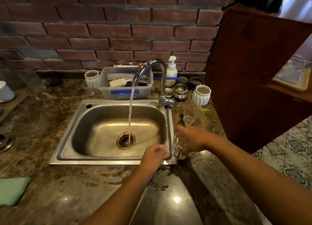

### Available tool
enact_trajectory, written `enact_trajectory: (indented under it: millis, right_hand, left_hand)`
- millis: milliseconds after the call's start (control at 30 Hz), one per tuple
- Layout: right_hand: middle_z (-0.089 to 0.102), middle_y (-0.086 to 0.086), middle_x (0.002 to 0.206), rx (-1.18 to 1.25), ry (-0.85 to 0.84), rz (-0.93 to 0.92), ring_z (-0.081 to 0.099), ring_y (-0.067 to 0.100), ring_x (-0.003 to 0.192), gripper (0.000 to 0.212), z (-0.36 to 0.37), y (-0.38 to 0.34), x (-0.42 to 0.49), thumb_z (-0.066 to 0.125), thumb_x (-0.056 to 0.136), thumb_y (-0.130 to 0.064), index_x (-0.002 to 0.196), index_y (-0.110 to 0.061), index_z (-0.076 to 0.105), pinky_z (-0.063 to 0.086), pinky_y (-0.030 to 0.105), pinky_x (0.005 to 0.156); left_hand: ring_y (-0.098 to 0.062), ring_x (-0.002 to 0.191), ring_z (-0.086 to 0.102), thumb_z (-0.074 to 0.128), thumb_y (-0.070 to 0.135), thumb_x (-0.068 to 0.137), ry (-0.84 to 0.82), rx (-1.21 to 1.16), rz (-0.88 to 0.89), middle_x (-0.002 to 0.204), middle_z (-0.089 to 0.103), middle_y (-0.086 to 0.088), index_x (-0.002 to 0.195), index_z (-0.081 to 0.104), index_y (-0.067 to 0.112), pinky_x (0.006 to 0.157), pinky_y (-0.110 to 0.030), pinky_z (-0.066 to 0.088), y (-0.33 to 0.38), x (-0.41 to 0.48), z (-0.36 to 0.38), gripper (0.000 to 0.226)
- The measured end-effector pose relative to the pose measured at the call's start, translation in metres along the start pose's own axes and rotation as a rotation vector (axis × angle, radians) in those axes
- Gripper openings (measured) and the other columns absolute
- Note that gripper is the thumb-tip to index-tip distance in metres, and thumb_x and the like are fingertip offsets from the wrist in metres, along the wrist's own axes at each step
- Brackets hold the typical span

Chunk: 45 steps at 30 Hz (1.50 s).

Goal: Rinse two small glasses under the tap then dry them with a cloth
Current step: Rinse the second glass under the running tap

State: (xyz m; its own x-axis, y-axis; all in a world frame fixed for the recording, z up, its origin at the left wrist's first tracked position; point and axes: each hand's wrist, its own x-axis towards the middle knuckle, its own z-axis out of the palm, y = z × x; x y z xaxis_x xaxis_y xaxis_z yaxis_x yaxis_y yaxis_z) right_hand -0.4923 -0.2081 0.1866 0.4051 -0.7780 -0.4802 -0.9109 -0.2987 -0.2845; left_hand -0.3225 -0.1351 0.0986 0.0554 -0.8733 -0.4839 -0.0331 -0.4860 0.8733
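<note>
- The fingers of the right hand (190,140) curl around a small clear glass with a cut pattern (179,147) and grip it from its right side. This glass is tilted and is over the right rim of the sink, near the front corner.
- The fingers of the left hand (154,157) are curled just beside the same glass, over the front right corner of the sink. The picture is blurred there, so I cannot tell if they touch the glass or hold anything.
- A 2nd small clear glass (188,118) stands upright on the brown marble countertop (50,123), to the right of the sink and just behind the right hand, not touching it.
- The rectangular stainless steel sink (108,160) has a curved chrome tap (163,86) at its back right corner. 1 stream of water (130,116) falls into the round drain (125,140), well to the left of both glasses.
- A pale green cloth (11,189) lies flat on the countertop at the front left, well apart from both hands.
- Behind the sink stand a clear plastic tub (125,93) and a white pump bottle (171,71).
</note>
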Motion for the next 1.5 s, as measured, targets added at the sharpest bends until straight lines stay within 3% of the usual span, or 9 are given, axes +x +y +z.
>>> enact_trajectory:
  millis: [100,233,333,400,433,500,567,833,1500]
  right_hand:
    - [0.040,0.007,0.146,0.003,0.031,0.044,0.050,0.029,0.126,0.095,0.007,0.020,0.002,0.087,0.072,-0.031,0.148,-0.028,0.030,0.051,0.039,0.098]
    - [0.041,0.008,0.139,0.031,0.089,0.072,0.052,0.028,0.120,0.088,0.014,0.045,0.010,0.087,0.072,-0.030,0.143,-0.024,0.035,0.052,0.035,0.090]
    - [0.041,0.009,0.138,0.030,0.131,0.107,0.054,0.028,0.118,0.089,0.015,0.056,0.017,0.087,0.072,-0.028,0.144,-0.024,0.035,0.055,0.039,0.093]
    - [0.040,0.009,0.140,0.038,0.141,0.129,0.053,0.029,0.120,0.090,0.014,0.062,0.023,0.087,0.071,-0.027,0.145,-0.024,0.035,0.055,0.042,0.095]
    - [0.039,0.010,0.142,0.039,0.142,0.137,0.053,0.030,0.122,0.092,0.014,0.065,0.026,0.087,0.071,-0.027,0.146,-0.024,0.034,0.055,0.043,0.096]
    - [0.038,0.011,0.143,0.037,0.142,0.154,0.052,0.032,0.124,0.095,0.014,0.070,0.032,0.088,0.071,-0.027,0.147,-0.024,0.032,0.054,0.043,0.097]
    - [0.037,0.010,0.144,0.034,0.134,0.164,0.051,0.032,0.125,0.096,0.014,0.074,0.037,0.088,0.070,-0.026,0.148,-0.024,0.032,0.053,0.045,0.098]
    - [0.038,0.011,0.140,0.013,0.124,0.173,0.053,0.032,0.122,0.093,0.010,0.083,0.053,0.089,0.069,-0.027,0.145,-0.023,0.035,0.055,0.044,0.096]
    - [0.033,0.015,0.148,-0.197,0.064,0.126,0.047,0.036,0.130,0.101,0.016,0.081,0.060,0.083,0.077,-0.026,0.153,-0.020,0.016,0.050,0.041,0.101]
  left_hand:
    - [-0.016,0.121,0.060,0.062,0.035,0.098,0.025,0.502,0.179,0.135,0.062,-0.001,0.137,0.060,0.018,0.103,-0.031,0.047,-0.019,0.000,-0.002,0.044]
    - [-0.024,0.150,0.025,0.049,0.053,0.100,0.034,1.106,0.319,0.162,0.033,-0.001,0.155,0.032,0.024,0.123,-0.049,0.021,-0.051,-0.002,-0.003,0.064]
    - [-0.031,0.157,-0.006,0.035,0.059,0.102,0.004,1.343,0.294,0.171,0.004,-0.002,0.161,0.011,0.029,0.122,-0.061,-0.002,-0.073,-0.007,-0.005,0.071]
    - [-0.032,0.155,-0.013,0.029,0.063,0.101,0.003,1.378,0.306,0.171,-0.004,-0.004,0.161,0.000,0.031,0.119,-0.062,-0.010,-0.092,-0.007,-0.008,0.074]
    - [-0.033,0.155,-0.008,0.028,0.064,0.100,0.019,1.379,0.334,0.171,0.002,-0.005,0.161,0.002,0.032,0.120,-0.062,-0.010,-0.098,-0.007,-0.010,0.073]
    - [-0.035,0.152,0.018,0.029,0.065,0.096,0.018,1.393,0.342,0.165,0.030,-0.008,0.158,0.023,0.030,0.116,-0.062,0.001,-0.106,-0.005,-0.014,0.071]
    - [-0.034,0.148,0.033,0.026,0.064,0.099,0.035,1.408,0.376,0.161,0.039,-0.007,0.156,0.032,0.029,0.114,-0.058,0.004,-0.113,-0.004,-0.016,0.067]
    - [-0.027,0.154,0.012,0.020,0.066,0.100,0.055,1.403,0.374,0.167,0.026,-0.003,0.160,0.022,0.032,0.113,-0.063,0.012,-0.122,-0.001,-0.019,0.070]
    - [-0.028,0.154,0.021,0.021,0.067,0.099,0.065,1.387,0.397,0.168,0.024,-0.003,0.161,0.019,0.033,0.112,-0.065,0.015,-0.125,0.000,-0.021,0.071]
